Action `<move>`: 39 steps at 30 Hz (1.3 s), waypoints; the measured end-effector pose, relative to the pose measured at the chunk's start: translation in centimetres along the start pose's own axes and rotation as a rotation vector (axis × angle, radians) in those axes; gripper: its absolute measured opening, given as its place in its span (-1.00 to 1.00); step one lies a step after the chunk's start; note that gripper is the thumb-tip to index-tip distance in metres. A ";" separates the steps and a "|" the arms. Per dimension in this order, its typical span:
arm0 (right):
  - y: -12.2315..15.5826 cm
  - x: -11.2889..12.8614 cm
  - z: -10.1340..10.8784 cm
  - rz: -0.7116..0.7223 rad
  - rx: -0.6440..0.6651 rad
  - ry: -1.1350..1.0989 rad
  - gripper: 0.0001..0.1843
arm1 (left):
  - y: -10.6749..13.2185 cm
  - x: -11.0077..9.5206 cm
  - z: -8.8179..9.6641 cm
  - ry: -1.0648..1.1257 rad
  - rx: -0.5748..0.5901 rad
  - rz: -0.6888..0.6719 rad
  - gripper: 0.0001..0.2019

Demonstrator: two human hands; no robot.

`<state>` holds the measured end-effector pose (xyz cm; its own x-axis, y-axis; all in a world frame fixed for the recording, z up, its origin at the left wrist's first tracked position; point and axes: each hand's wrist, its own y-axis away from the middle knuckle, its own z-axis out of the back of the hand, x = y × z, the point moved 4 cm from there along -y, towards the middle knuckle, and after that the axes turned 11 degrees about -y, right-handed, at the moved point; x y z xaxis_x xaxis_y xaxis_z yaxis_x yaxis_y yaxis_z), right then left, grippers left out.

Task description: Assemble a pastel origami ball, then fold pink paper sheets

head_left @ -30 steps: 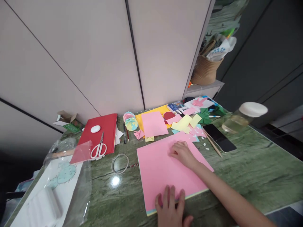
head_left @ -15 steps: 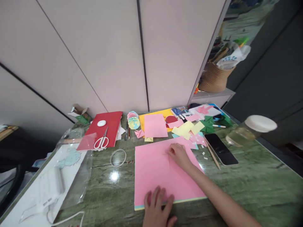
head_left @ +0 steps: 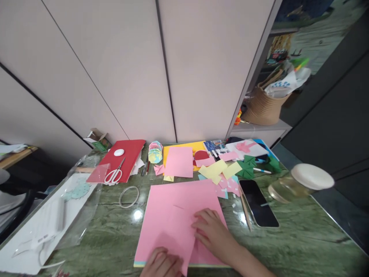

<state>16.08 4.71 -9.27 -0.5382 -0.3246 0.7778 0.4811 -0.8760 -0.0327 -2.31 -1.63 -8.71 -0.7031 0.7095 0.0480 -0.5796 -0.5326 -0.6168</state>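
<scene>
A pink paper sheet [head_left: 170, 227] lies over a stack of large coloured paper [head_left: 209, 254], its near corner reaching past the stack's front edge. My left hand [head_left: 163, 263] is at that near edge with curled fingers, closed on the sheet; the fingertips are partly hidden. With fingers stretched and apart, my right hand [head_left: 211, 231] rests at the sheet's right edge. A thin line shows on the pink surface. Pale blue and yellow edges peek out along the front of the stack.
Scissors [head_left: 113, 176] lie on a red folder [head_left: 127, 152] at the left. Behind the stack are a smaller pink paper [head_left: 179, 161] and yellow paper pieces [head_left: 215, 170]. To the right are a pencil [head_left: 245, 211], a phone [head_left: 259, 203] and a lidded jar [head_left: 284, 190]. A white cable loop [head_left: 129, 197] lies left.
My right hand has come back from the far part of the paper, its fingers opening from a pinch. My left hand has moved left and curled in. The sheet now overhangs the front edge.
</scene>
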 end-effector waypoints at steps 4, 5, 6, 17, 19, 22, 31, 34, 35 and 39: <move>0.4 2.6 0.9 0.121 -0.003 -0.170 -0.87 | -1.6 1.5 0.5 0.231 0.038 0.263 -0.82; 0.3 3.0 0.7 0.137 -0.014 -0.187 -0.88 | -1.7 1.9 0.2 0.291 0.069 0.373 -0.84; 0.2 3.2 0.4 0.145 -0.030 -0.192 -0.88 | -1.6 2.2 -0.2 0.344 0.109 0.480 -0.85; 0.1 -1.6 -1.2 -0.072 -0.319 -0.013 -0.78 | 0.7 1.9 -3.3 0.174 0.627 0.061 -0.40; 0.5 -2.0 -1.3 -0.101 -0.351 0.033 -0.74 | 1.3 1.4 -3.3 0.206 0.599 0.045 -0.46; 0.9 -2.3 -2.3 -0.151 -0.402 0.128 -0.71 | 2.0 0.8 -3.3 0.227 0.508 0.062 -0.65; -0.2 -0.8 -7.3 -0.158 -0.403 0.177 -0.61 | 2.1 1.2 -3.9 0.068 0.512 0.067 -0.60; -1.0 -0.8 -7.3 -0.142 -0.396 0.094 -0.61 | 2.2 1.1 -3.7 0.050 0.496 0.058 -0.62; -1.3 -1.0 -7.1 -0.140 -0.403 0.061 -0.60 | 2.2 1.1 -3.6 0.046 0.494 0.059 -0.62; -3.1 -1.8 -5.7 -0.151 -0.478 -0.066 -0.57 | 2.1 1.0 -3.3 0.050 0.498 0.057 -0.62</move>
<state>11.66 6.01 -14.15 -0.5254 -0.1719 0.8333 0.0220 -0.9818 -0.1887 -2.90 -0.52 -12.57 -0.7258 0.6876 -0.0200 -0.6757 -0.7181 -0.1666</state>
